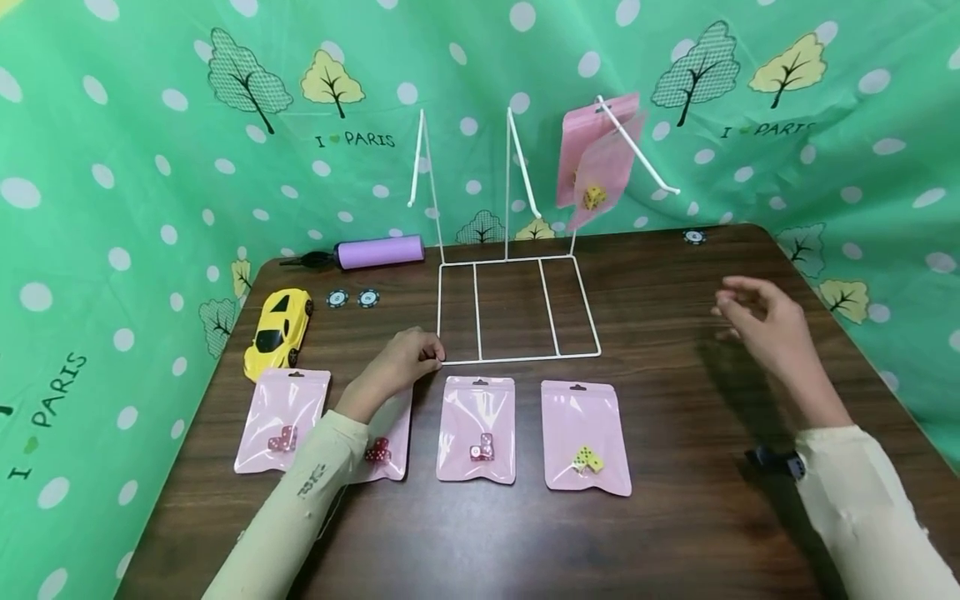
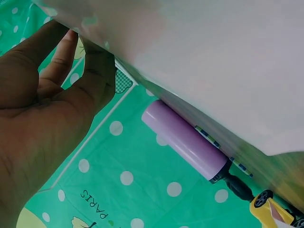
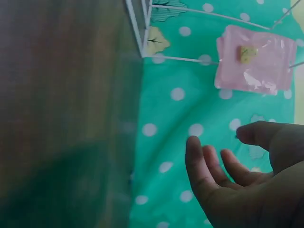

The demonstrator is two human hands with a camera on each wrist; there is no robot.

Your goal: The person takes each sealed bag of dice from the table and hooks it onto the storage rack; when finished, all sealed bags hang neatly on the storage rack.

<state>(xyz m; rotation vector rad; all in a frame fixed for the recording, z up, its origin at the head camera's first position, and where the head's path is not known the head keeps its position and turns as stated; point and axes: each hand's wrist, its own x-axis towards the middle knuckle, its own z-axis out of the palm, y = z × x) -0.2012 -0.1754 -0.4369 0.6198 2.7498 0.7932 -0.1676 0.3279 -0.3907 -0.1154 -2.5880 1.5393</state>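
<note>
My left hand (image 1: 401, 358) is beside the rack's front left corner, over the top of a pink pouch (image 1: 397, 417) with red dice. The left wrist view shows the fingers (image 2: 61, 61) pinching the edge of this pale pouch (image 2: 199, 61), though the fingertips are partly hidden. Pouches with reddish dice lie to its left (image 1: 288, 408) and right (image 1: 477, 408), and one with yellow dice (image 1: 585, 425) lies further right. My right hand (image 1: 768, 321) hovers over the table's right side, fingers loosely bent, holding nothing; the right wrist view shows it (image 3: 237, 180) below the hanging pouches (image 3: 266, 71).
A white wire rack (image 1: 525, 359) has three arms; pink pouches (image 1: 607, 162) with yellow dice hang on the right one. At the left are a yellow car (image 1: 279, 332), a purple pump (image 1: 381, 252) and two chips (image 1: 337, 297). Another chip (image 1: 694, 237) lies at the back right.
</note>
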